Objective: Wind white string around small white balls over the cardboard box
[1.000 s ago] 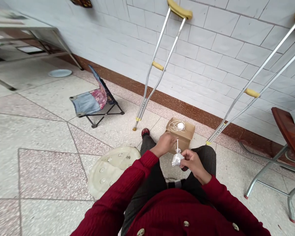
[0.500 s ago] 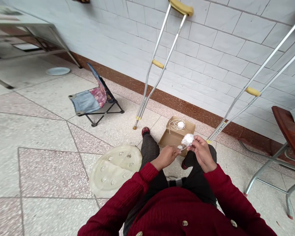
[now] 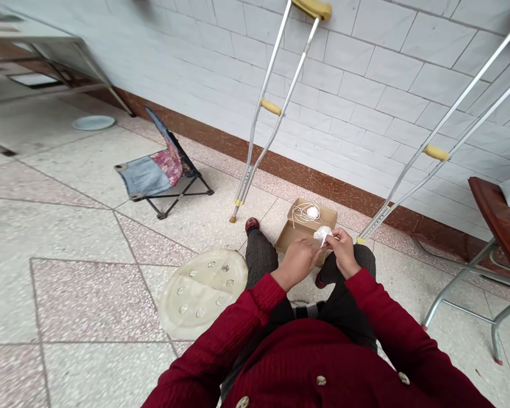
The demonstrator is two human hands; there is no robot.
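Note:
Both hands meet above my knees, in front of my red cardigan. My right hand (image 3: 343, 250) is closed, pinching a small crumpled white plastic packet (image 3: 322, 233) at its top. My left hand (image 3: 300, 259) is closed too, with its fingertips at the lower edge of the same packet. Just beyond the hands sits an open cardboard box (image 3: 295, 226) on the floor, holding pale string (image 3: 300, 212) and a white round lump (image 3: 313, 213).
A round pale tray (image 3: 204, 292) with several small pieces lies on the floor to my left. Two crutches (image 3: 272, 110) (image 3: 440, 139) lean on the tiled wall. A low folding chair (image 3: 159, 170) stands left, a brown table (image 3: 499, 226) right, a plate (image 3: 93, 122) far left.
The packet was held low over my lap with a white strand standing up from it; both hands have raised it and moved it forward toward the box, and the left hand has closed in on it.

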